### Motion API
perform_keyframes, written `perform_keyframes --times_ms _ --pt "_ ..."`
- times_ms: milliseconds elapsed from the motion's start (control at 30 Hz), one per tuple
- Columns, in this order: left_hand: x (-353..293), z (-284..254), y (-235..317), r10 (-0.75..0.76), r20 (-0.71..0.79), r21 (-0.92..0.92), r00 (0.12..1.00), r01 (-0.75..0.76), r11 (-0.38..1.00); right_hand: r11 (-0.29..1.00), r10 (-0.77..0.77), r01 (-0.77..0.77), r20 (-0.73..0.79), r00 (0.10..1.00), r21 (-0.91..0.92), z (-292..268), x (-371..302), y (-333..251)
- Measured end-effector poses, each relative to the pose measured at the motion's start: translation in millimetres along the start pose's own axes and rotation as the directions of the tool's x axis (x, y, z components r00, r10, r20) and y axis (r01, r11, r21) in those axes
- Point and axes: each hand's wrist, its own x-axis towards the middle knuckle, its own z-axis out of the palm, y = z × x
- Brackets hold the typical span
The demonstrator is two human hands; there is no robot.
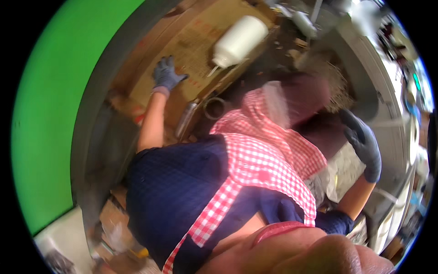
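My left hand [168, 74], in a grey work glove, rests with spread fingers on a brown cardboard surface [191, 50]. Nothing is in it. To its right a white squeeze bottle [242, 41] with a thin nozzle lies on its side, the tip pointing toward me. My right hand [366, 146], also gloved in grey, hangs over at the right with its fingers loosely bent and apart, holding nothing visible. It is nearest to a pale metal frame [388, 118] and my dark trousers [315, 96].
A slim can [186, 119] and a ring like a tape roll [214, 108] lie beside the cardboard. A tangle of straw-coloured fibres [336, 86] sits past my knees. Scraps litter the floor [269, 64]. A large green panel [50, 118] stands on the left.
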Motion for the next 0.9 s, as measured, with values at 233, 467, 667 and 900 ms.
perform_keyframes --times_ms 233,467,667,900 --pt "17.3 87.8 43.9 0.066 0.105 -0.754 0.992 0.036 0.656 0.996 0.016 -0.008 -0.090 0.996 0.092 8.5 18.8 -2.9" --pt "53.0 85.6 126.1 0.230 -0.019 -1.000 0.973 -0.022 0.011 0.989 0.027 0.010 -0.253 0.967 0.144 27.9 7.0 -14.9" --pt "95.6 -33.1 91.2 0.425 0.117 -0.990 0.898 0.139 -0.021 1.000 0.009 -0.003 -0.551 0.835 0.012 28.0 -2.5 8.5" --pt "23.1 -230.8 218.0 0.923 -0.142 -0.989 0.358 -0.083 -0.120 0.952 -0.209 0.272 -0.949 0.236 -0.142 32.3 2.6 -15.0"
